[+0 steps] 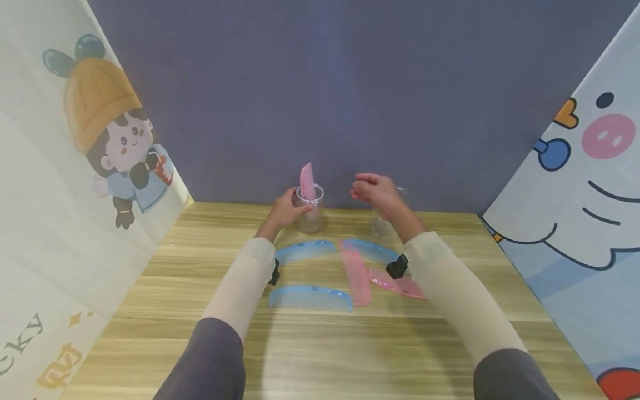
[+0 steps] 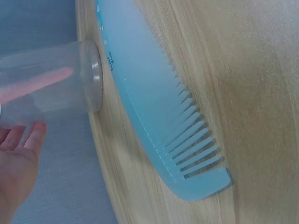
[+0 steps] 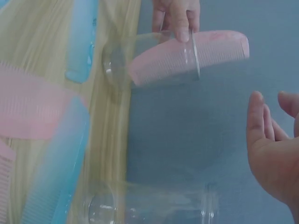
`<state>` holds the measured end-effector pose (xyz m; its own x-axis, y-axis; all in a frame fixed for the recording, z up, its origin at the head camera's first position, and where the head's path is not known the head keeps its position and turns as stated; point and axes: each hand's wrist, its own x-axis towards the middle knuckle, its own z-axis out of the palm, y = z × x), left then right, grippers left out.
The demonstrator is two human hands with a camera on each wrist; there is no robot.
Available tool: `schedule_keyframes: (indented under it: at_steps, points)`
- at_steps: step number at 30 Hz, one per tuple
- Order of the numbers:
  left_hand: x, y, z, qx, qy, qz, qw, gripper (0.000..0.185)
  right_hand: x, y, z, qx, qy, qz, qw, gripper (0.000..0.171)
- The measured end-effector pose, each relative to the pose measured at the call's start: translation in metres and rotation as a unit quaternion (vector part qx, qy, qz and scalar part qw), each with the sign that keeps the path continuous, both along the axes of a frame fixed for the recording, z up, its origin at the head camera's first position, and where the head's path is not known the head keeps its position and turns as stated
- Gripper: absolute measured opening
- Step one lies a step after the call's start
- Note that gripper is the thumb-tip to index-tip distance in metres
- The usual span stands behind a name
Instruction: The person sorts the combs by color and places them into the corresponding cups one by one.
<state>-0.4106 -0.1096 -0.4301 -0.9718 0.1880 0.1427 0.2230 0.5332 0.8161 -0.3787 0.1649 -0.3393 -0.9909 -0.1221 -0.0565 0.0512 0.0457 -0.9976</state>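
Observation:
My left hand (image 1: pixel 286 211) holds a clear jar (image 1: pixel 311 223) near its rim, thumb across the front and fingers at the far side. A pink comb (image 1: pixel 307 180) stands tilted in that jar, its upper end above the rim. Further right, my right hand (image 1: pixel 376 191) is raised, holding nothing, with its fingers fairly straight in the right wrist view. A second clear jar (image 1: pixel 381 229) stands behind and below it, partly hidden by the hand and forearm. In the right wrist view, a gap separates the right hand (image 3: pixel 275 149) from the comb (image 3: pixel 215 42).
Nearer me on the wooden table (image 1: pixel 200 344) lie blue combs (image 1: pixel 306 251), (image 1: pixel 310 298), one partly under the right wrist, and pink combs (image 1: pixel 356 275), (image 1: pixel 397 284). A dark panel (image 1: pixel 260 111) rises behind the jars. Printed side panels (image 1: pixel 550 233) flank the table.

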Motion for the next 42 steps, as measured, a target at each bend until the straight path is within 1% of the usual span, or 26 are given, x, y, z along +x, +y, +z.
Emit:
schedule_keyframes:
  at_steps: [9, 13, 16, 22, 26, 30, 37, 42]
  points:
    - [-0.001, 0.0, 0.0, -0.019, 0.008, 0.003, 0.9998, 0.084, 0.006, 0.017, -0.014, 0.075, 0.005, 0.014, 0.997, 0.045]
    - [-0.001, 0.001, -0.001, -0.018, 0.006, 0.002, 0.9998, 0.085, 0.012, 0.027, -0.021, 0.1, 0.005, 0.03, 0.995, 0.045]
    - [-0.002, 0.001, -0.002, -0.013, 0.006, 0.001, 0.9999, 0.086, 0.018, 0.037, -0.027, 0.116, 0.007, 0.05, 0.992, 0.045]
    - [-0.002, 0.001, -0.003, -0.009, 0.004, 0.0, 0.9999, 0.086, 0.029, 0.056, -0.037, 0.138, 0.015, 0.084, 0.987, 0.048]
    - [-0.002, 0.001, -0.004, -0.012, 0.001, 0.003, 0.9999, 0.087, 0.035, 0.07, -0.043, 0.145, 0.019, 0.092, 0.985, 0.05]
    - [-0.002, 0.001, -0.004, -0.012, 0.001, 0.003, 0.9999, 0.087, 0.04, 0.084, -0.049, 0.154, 0.014, 0.093, 0.984, 0.051]
    - [-0.004, 0.002, -0.004, -0.01, 0.002, 0.004, 0.9999, 0.086, 0.051, 0.103, -0.058, 0.197, 0.021, 0.107, 0.974, 0.055]
    - [-0.004, 0.001, -0.005, -0.005, 0.001, 0.004, 1.0, 0.086, 0.058, 0.112, -0.066, 0.239, 0.022, 0.118, 0.964, 0.055]
